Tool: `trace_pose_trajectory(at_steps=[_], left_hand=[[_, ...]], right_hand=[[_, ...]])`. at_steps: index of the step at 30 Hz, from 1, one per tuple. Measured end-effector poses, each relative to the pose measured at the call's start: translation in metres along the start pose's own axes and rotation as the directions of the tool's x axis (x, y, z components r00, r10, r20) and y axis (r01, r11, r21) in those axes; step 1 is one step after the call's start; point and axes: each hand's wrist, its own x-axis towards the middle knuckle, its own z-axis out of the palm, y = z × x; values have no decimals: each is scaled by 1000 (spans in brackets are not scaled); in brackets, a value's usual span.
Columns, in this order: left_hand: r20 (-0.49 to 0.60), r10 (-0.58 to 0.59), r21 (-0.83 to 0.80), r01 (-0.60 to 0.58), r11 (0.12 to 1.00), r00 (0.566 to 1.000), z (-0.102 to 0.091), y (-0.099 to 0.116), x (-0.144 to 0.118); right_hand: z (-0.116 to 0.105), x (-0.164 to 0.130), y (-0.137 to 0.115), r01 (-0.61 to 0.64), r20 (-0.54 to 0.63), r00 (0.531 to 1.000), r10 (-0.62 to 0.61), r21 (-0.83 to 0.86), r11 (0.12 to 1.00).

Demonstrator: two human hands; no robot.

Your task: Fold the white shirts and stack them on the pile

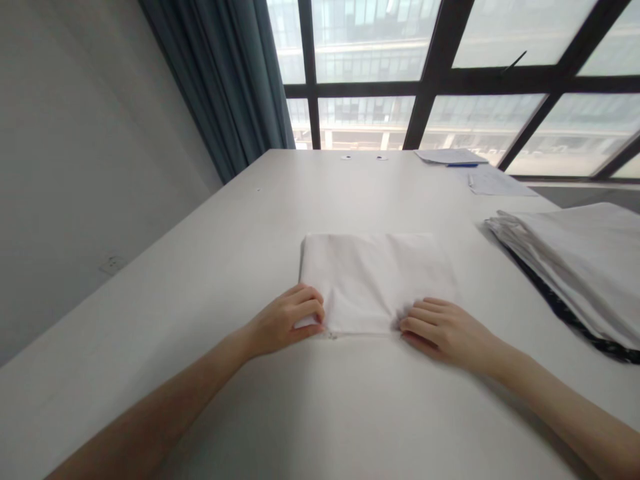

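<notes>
A folded white cloth point(376, 280) is found lying flat at the middle of the white table point(200, 280), its near edge turned toward the person. That edge is gripped at the near left corner by the left hand point(283, 321), whose fingers are curled narrowly, the corner pinched between them and the thumb. Further right, the same edge is met by the right hand point(445, 328), fingers bent and drawn close together on the fabric; whether cloth is pinched there cannot be told. A stack of folded cloths point(575, 267) is noted well apart, on the right. Papers point(493, 180) and a blue pen point(461, 165) are seen at the far end, below the window point(430, 73); a dark curtain point(235, 80) hangs at the left.
</notes>
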Motion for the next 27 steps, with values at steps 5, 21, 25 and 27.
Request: trace_pose_trajectory(at_steps=[5, 21, 25, 27], left_hand=[[26, 4, 96, -7, 995, 1000, 3, 1, -2], [140, 164, 198, -189, 962, 977, 8, 8, -2], [30, 243, 193, -244, 950, 970, 7, 7, -2], [-32, 284, 221, -270, 937, 958, 5, 8, -1]], right_hand=[[2, -3, 7, -53, -47, 998, 50, -68, 996], [-11, -5, 10, -77, 19, 997, 75, 157, 984], [-8, -8, 13, -122, 3, 992, 125, 238, 964], [-6, -10, 15, -152, -33, 986, 166, 255, 955]])
